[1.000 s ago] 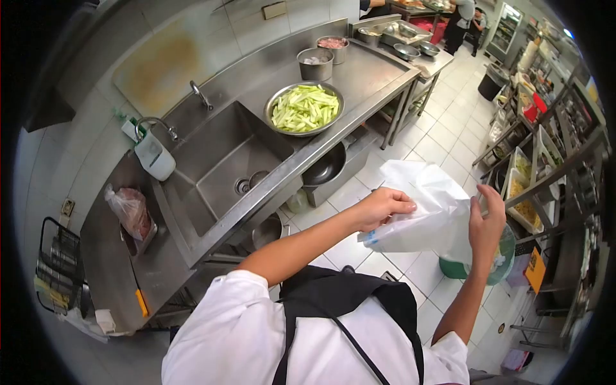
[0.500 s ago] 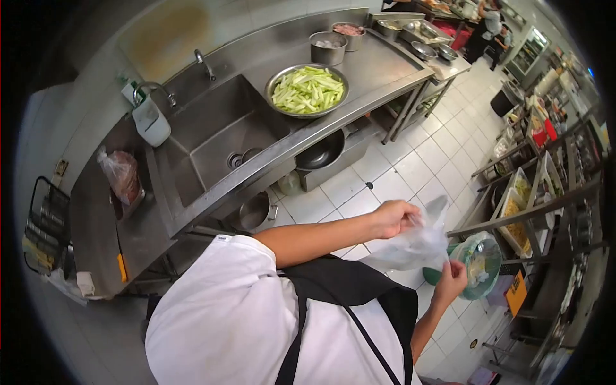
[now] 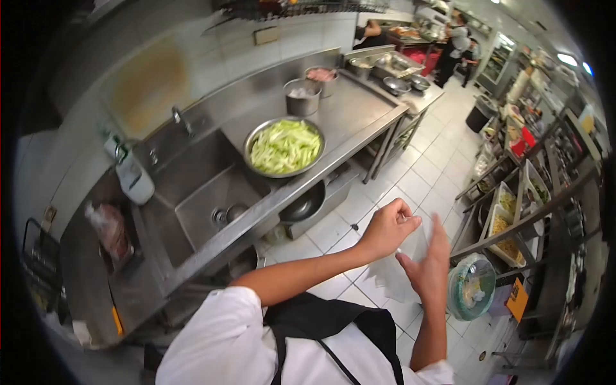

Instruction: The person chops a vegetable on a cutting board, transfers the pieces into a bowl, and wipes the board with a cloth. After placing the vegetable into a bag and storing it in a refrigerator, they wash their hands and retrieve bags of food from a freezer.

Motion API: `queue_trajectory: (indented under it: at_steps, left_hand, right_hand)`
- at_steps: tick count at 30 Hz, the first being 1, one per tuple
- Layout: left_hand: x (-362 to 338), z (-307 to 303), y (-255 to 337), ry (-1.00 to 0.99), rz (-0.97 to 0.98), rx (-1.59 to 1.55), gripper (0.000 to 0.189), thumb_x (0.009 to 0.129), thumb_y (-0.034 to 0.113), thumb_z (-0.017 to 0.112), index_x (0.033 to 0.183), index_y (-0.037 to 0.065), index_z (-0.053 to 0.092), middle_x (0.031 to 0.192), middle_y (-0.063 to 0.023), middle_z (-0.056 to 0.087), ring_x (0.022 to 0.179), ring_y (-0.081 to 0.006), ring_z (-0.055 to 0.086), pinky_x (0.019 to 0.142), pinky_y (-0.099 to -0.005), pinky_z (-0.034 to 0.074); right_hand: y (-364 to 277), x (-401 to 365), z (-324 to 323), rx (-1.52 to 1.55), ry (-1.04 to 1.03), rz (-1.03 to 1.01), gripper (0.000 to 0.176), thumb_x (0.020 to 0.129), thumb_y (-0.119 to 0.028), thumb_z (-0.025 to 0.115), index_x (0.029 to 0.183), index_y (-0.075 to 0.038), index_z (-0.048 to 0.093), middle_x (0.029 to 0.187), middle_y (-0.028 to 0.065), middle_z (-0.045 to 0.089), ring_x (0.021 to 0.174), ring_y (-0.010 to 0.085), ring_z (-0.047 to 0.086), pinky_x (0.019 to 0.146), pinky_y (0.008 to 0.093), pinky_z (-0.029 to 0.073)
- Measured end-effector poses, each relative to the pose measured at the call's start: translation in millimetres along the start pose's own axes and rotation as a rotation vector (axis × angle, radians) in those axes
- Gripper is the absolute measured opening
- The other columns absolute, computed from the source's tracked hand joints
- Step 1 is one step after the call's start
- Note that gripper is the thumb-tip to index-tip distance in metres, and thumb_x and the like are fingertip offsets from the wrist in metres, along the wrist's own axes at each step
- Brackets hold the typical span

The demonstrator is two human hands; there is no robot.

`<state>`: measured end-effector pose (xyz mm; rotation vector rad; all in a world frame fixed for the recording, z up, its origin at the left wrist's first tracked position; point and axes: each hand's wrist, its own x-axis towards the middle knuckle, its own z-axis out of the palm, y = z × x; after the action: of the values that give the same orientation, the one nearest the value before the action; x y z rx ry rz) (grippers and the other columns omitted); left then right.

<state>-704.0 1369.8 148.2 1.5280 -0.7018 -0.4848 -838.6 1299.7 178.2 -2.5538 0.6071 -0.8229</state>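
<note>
A thin, translucent plastic bag (image 3: 396, 277) hangs in front of my apron, over the tiled floor. My left hand (image 3: 389, 230) is closed in a pinch on its upper part, thumb against the curled fingers. Just to the right, my right hand (image 3: 428, 262) has its fingers stretched upward and the thumb apart, beside the bag and slightly blurred. Below and right of that hand stands a green bin (image 3: 471, 287) with a clear liner and some scraps inside.
On the steel counter at left, a bowl of cut green vegetables (image 3: 285, 147) sits beside the sink (image 3: 218, 192). Behind it are metal pots (image 3: 302, 97). A rack with food trays (image 3: 507, 224) lines the right side. People (image 3: 453, 48) stand farther back.
My right hand has come off the lower part of the bag, risen and opened beside my left hand. The bag now hangs lower, and the camera view has shifted.
</note>
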Motion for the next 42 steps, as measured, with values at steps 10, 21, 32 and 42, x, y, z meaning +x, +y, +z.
queue_trajectory:
  at_steps: [10, 21, 32, 42]
  left_hand:
    - [-34.4, -254.5, 55.1, 0.329, 0.052, 1.121, 0.030, 0.074, 0.005, 0.073, 0.101, 0.005, 0.059, 0.100, -0.0164, 0.060, 0.096, -0.0378, 0.060, 0.084, -0.0459, 0.049]
    - [-166.7, -415.4, 54.9, 0.901, 0.280, -0.861, 0.026, 0.091, 0.007, 0.052, 0.114, -0.002, 0.056, 0.110, -0.0176, 0.064, 0.099, -0.0322, 0.064, 0.093, -0.0484, 0.052]
    - [-178.9, -447.2, -12.6, 0.964, 0.264, -0.975, 0.024, 0.092, 0.028, 0.056, 0.079, 0.008, 0.062, 0.055, 0.0003, 0.050, 0.045, -0.0073, 0.040, 0.048, -0.0269, 0.033]
    - [14.7, -419.7, -192.2, 1.275, -0.171, 0.719, 0.024, 0.084, 0.019, 0.074, 0.094, 0.000, 0.063, 0.081, -0.0093, 0.065, 0.075, -0.0134, 0.058, 0.069, -0.0319, 0.048]
  right_hand:
    - [-76.0, 173.0, 54.4, 0.060, -0.056, -0.158, 0.043, 0.067, 0.008, 0.051, 0.106, -0.002, 0.065, 0.093, 0.0228, 0.068, 0.089, 0.0400, 0.065, 0.080, 0.0445, 0.051]
    - [-209.4, 288.8, 220.3, 0.396, -0.053, -0.656, 0.044, 0.068, 0.008, 0.064, 0.109, -0.005, 0.063, 0.097, 0.0148, 0.064, 0.082, 0.0290, 0.064, 0.075, 0.0363, 0.050]
    - [-310.3, 388.3, 453.3, 1.595, -1.747, 0.449, 0.011, 0.090, -0.001, 0.049, 0.099, 0.001, 0.055, 0.091, 0.0110, 0.060, 0.082, 0.0209, 0.059, 0.081, 0.0362, 0.053]
    - [-253.8, 459.4, 630.6, 1.054, -1.386, -0.718, 0.020, 0.085, 0.004, 0.050, 0.098, -0.006, 0.060, 0.089, -0.0009, 0.059, 0.085, 0.0109, 0.055, 0.081, 0.0263, 0.047]
